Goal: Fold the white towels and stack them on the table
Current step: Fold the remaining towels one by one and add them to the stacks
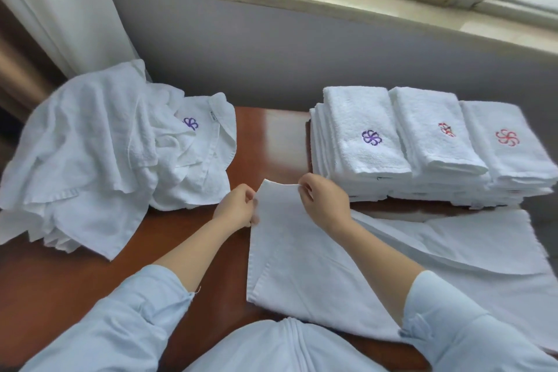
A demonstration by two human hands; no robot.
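Brown table (265,136), left hand (237,205) and right hand (324,201) pinching towel (296,266) (its far edge)

On the table (75,296), a white towel (302,266), far edge in left hand (237,205) and right hand (324,201).

My left hand (235,208) and right hand (324,202) pinch the far edge of a towel (302,266); it lies on the table (75,281), running back toward me. Left of my grip sits a heap (90,154); right and just behind, three stacks (422,145) side by side.
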